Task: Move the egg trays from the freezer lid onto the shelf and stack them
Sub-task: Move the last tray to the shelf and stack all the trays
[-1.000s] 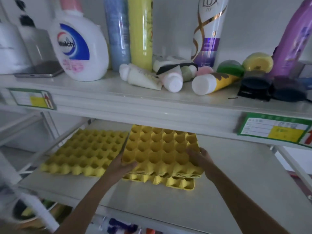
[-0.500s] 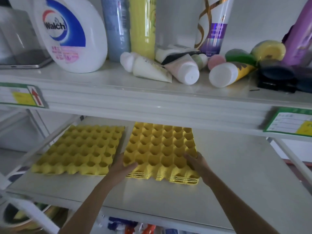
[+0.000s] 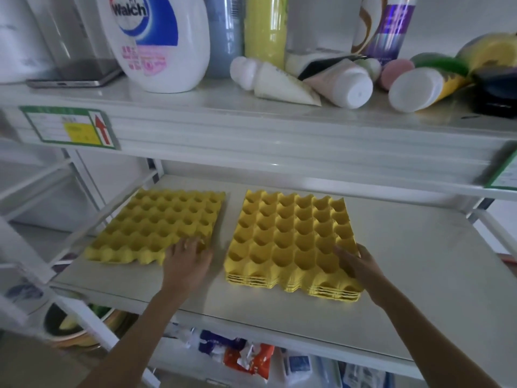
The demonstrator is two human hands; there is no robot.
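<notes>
A stack of yellow egg trays [image 3: 291, 242] rests on the middle shelf [image 3: 405, 289], its layered edges showing at the front. To its left, a small gap away, lies a single yellow egg tray [image 3: 156, 225], flat on the same shelf. My left hand [image 3: 187, 257] lies on the front right corner of the single tray, fingers spread over its cups. My right hand [image 3: 354, 261] grips the front right edge of the stack, fingers hooked over the top tray.
The upper shelf [image 3: 251, 127] hangs low over the trays and carries a Walch bottle [image 3: 156, 40], tall bottles, lying tubes [image 3: 282, 81] and a phone [image 3: 72, 79]. Packets [image 3: 240, 357] fill the shelf below. A bowl [image 3: 72, 326] sits low left.
The stack has been set down squarely on the shelf. My left hand has let go of its left edge and moved left onto the single tray. My right hand stays on the stack.
</notes>
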